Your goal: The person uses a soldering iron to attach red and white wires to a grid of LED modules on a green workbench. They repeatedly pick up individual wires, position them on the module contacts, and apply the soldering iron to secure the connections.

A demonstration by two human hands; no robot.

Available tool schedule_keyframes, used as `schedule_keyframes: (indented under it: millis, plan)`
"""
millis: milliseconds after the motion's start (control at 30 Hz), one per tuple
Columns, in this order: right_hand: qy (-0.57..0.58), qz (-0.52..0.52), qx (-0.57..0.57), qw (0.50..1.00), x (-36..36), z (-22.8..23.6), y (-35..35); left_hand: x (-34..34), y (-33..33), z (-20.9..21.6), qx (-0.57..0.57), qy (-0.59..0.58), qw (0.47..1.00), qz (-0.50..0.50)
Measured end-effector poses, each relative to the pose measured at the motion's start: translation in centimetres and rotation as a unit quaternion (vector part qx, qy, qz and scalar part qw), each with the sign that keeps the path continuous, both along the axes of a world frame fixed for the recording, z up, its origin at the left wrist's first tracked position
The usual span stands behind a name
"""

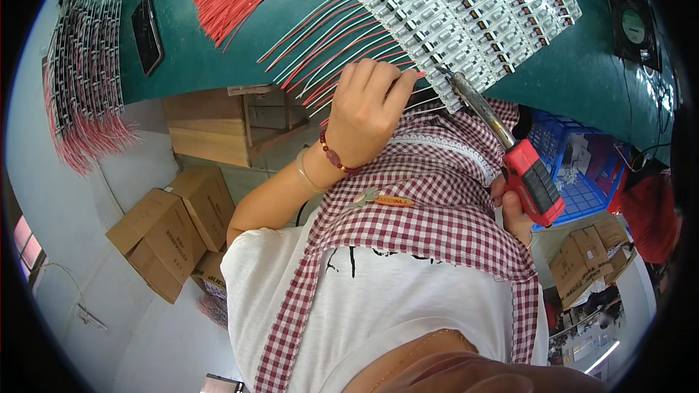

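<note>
The left hand (368,105) has its grip drawn together, fingertips clamped on a red wire (419,74) at the lower edge of the board panel (473,18), which lies on the green table (349,47) at 1 o'clock. Its knuckles point toward 12, the back of the hand faces up, and the forearm (280,185) slants in from 8 o'clock.

The right hand (515,211), at 4 o'clock, has its grip closed around the red-and-black handle of a soldering iron (535,182); the handle partly hides the fingers. The iron's shaft slants toward 11 o'clock, its tip at the panel's edge, just beside the left fingertips; I cannot tell whether it touches. Red and white wires (317,47) fan out from the panel toward 8 o'clock.
</note>
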State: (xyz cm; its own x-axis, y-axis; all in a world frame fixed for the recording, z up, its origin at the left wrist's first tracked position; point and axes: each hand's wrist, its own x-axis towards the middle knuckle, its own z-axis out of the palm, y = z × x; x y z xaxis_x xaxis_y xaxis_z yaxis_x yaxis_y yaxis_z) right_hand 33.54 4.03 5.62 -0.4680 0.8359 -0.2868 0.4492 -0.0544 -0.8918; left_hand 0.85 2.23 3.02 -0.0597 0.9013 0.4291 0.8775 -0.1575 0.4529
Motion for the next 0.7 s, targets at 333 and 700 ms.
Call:
schedule_keyframes:
  millis: [333, 700]
  plan:
    - [-0.018, -0.003, 0.021, 1.000, 0.6, -1.0, -1.0, 0.6, -0.4, -0.2, 0.033, 0.006, 0.999, -0.013]
    - [-0.088, 0.060, 0.087, 0.990, 0.7, -1.6, -0.8, 0.9, -0.5, -0.4, 0.009, 0.002, 1.000, -0.006]
